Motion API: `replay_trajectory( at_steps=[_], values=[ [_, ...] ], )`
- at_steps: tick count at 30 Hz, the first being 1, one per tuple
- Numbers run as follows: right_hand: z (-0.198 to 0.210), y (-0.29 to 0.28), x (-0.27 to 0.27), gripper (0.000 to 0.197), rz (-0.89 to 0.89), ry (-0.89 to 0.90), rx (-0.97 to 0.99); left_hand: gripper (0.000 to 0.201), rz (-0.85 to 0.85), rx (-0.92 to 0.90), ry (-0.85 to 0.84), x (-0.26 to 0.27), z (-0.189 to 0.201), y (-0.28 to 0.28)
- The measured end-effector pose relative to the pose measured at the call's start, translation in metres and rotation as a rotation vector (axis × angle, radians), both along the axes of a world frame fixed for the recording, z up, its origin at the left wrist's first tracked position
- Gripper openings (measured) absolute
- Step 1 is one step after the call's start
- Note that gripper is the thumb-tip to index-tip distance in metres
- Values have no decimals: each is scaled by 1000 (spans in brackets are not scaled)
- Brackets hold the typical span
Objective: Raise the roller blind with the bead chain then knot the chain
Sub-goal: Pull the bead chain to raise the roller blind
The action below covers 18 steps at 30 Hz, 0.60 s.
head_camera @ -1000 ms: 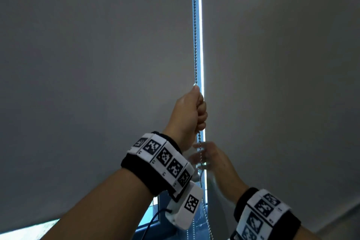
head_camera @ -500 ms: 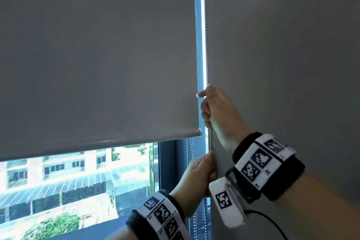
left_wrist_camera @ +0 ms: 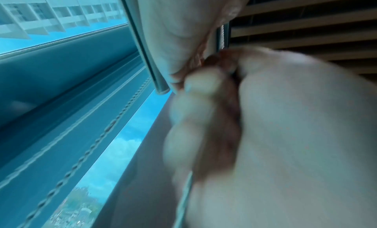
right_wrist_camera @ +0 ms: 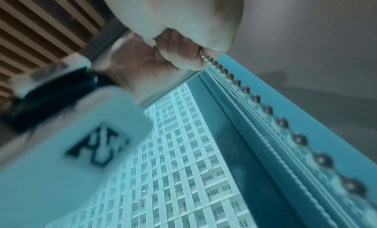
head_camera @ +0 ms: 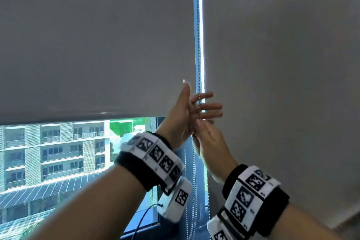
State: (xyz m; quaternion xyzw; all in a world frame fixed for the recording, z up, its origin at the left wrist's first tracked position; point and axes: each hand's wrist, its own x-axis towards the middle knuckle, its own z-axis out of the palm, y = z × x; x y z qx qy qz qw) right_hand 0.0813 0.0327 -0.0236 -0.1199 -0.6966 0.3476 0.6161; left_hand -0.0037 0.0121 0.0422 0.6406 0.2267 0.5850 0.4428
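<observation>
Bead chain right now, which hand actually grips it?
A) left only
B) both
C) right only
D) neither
C: the right hand pinches the bead chain, which runs down out of its fingers in the right wrist view, while the left hand above it has its fingers spread straight around the chain.

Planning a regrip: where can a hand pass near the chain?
Free: before the glass, under the left blind's bar, left of the hanging chain. Crowded: the slit between the blinds, where the left hand spreads open at the chain, right hand gripping it just below.
</observation>
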Motion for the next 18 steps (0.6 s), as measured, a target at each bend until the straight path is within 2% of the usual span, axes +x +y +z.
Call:
replay_trajectory(
  at_steps=[4,7,10,14,15,18],
  values=[
    [-40,2,1,35,-150,-154,15,45,78,86,-25,9,45,-15],
    [-66,3,4,30,-61,-171,-40,36,194,89,-40,15,64,-18],
    [-80,4,9,26,-37,-220,-52,38,292,86,-58,22,61,-13],
    [-76,-1,15,22,49,-256,-149,41,250,102,-75,24,50,-9],
    [-71,-4,18,26,54,-279,-169,41,237,102,-79,24,47,-9],
    [-51,-3,25,46,-102,-356,-126,42,221,101,-84,22,33,-6]
  ],
)
